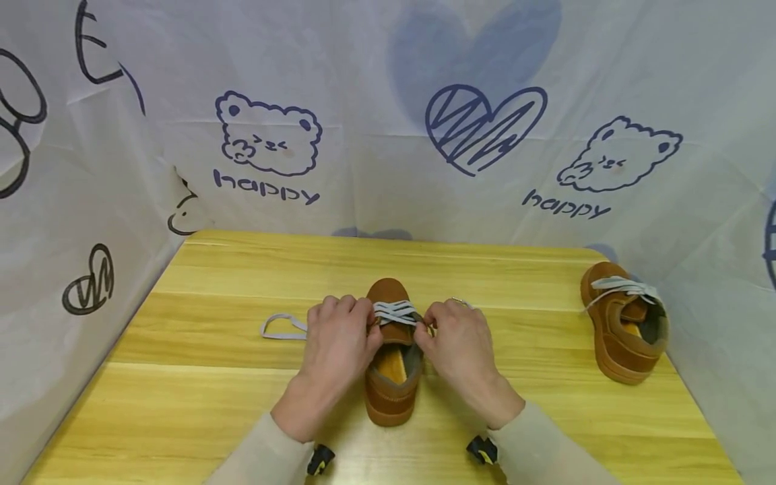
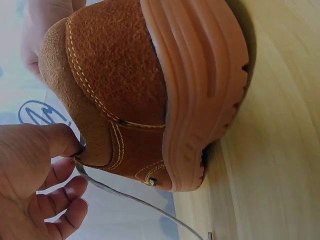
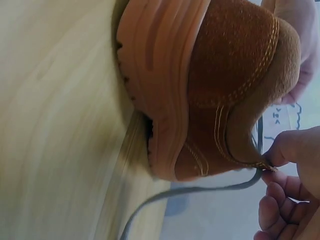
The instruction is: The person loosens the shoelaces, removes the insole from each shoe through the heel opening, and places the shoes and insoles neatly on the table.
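A brown suede shoe [image 1: 391, 404] stands on the table with its toe pointing away and its heel towards me. Grey-white shoelaces [image 1: 394, 312] criss-cross over its tongue. At the left eyelet edge, my left hand [image 1: 339, 337] pinches the shoe's flap between thumb and forefinger. Opposite it, my right hand [image 1: 461, 343] pinches the right flap edge in the same way. A loose lace end [image 2: 135, 200] runs out beside the left fingers, and another lace end [image 3: 190, 190] hangs by the right fingers. The other fingers of both hands are loosely bent.
A second brown shoe [image 1: 627, 330], its pale laces fastened across the top, stands at the table's right edge. One loop of lace [image 1: 281, 327] lies left of my left hand. Behind the wooden table [image 1: 212, 404] hangs a white printed cloth [image 1: 376, 168], which also runs along both sides.
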Demonstrator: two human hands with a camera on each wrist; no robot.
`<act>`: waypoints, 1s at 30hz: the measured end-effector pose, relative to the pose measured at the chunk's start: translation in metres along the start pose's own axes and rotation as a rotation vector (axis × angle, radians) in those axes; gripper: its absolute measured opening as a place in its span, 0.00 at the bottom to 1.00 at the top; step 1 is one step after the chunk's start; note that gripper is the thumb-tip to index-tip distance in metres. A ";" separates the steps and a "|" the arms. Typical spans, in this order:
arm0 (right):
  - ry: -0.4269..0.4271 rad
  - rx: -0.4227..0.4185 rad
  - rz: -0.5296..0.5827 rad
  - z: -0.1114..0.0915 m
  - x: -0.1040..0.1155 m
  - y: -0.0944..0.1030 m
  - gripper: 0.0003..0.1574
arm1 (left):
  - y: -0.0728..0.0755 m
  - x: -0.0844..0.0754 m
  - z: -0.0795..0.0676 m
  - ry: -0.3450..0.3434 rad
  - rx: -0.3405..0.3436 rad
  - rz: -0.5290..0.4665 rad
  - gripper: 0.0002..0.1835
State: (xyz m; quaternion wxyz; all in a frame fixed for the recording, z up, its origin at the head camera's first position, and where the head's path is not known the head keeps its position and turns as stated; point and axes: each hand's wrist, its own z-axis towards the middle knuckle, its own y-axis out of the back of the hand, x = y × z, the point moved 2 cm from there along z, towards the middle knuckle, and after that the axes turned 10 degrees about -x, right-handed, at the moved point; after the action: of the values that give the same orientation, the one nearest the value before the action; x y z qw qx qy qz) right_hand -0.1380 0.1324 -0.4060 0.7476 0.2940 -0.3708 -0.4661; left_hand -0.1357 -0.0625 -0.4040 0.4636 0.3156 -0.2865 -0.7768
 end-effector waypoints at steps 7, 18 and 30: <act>-0.025 0.012 0.029 -0.002 -0.012 0.003 0.09 | 0.008 0.008 0.002 0.035 0.082 0.046 0.11; -0.042 0.051 0.063 -0.002 -0.021 0.005 0.09 | 0.011 0.020 -0.004 0.152 0.150 -0.063 0.12; -0.055 0.045 0.100 -0.007 -0.014 0.000 0.15 | 0.002 0.004 -0.004 0.143 0.176 -0.072 0.15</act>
State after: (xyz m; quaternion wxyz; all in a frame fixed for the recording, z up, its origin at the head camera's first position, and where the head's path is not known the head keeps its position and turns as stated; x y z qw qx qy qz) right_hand -0.1360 0.1456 -0.4140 0.7527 0.2790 -0.4157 -0.4274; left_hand -0.1331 -0.0672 -0.4057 0.4250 0.4200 -0.3082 -0.7403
